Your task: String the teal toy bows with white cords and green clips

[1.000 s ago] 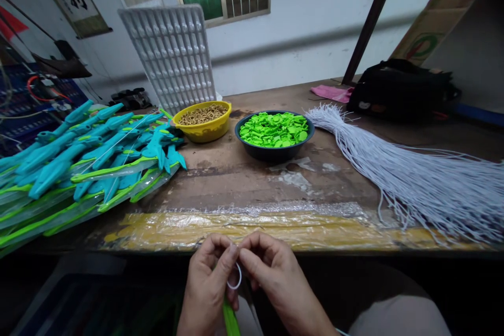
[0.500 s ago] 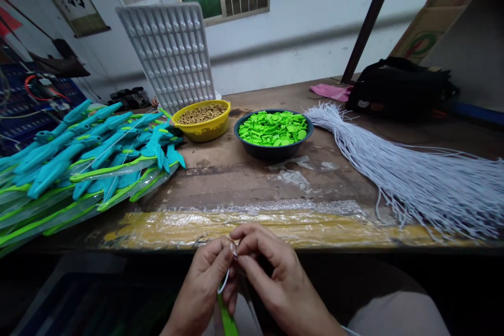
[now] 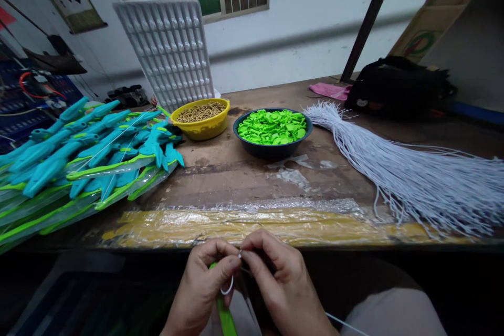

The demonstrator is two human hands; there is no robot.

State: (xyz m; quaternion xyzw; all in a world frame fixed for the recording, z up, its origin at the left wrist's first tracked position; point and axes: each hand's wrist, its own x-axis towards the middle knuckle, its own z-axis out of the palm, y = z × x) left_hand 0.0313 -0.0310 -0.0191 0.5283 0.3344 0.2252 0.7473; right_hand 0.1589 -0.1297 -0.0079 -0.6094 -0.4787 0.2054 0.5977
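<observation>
Pinching a white cord loop (image 3: 227, 289) between left hand (image 3: 202, 290) and right hand (image 3: 277, 286) (green strip (image 3: 225, 318) below). Liable to slip free on slackening.

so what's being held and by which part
Left hand and right hand pinch the top of a white cord loop; the left also grips a green strip.

I pinch a white cord loop (image 3: 227, 289) between my left hand (image 3: 200, 289) and right hand (image 3: 277, 286), near the table edge, above a green strip (image 3: 225, 317). Farther off, a yellow bowl (image 3: 202, 128) sits left of a black bowl (image 3: 271, 149).
</observation>
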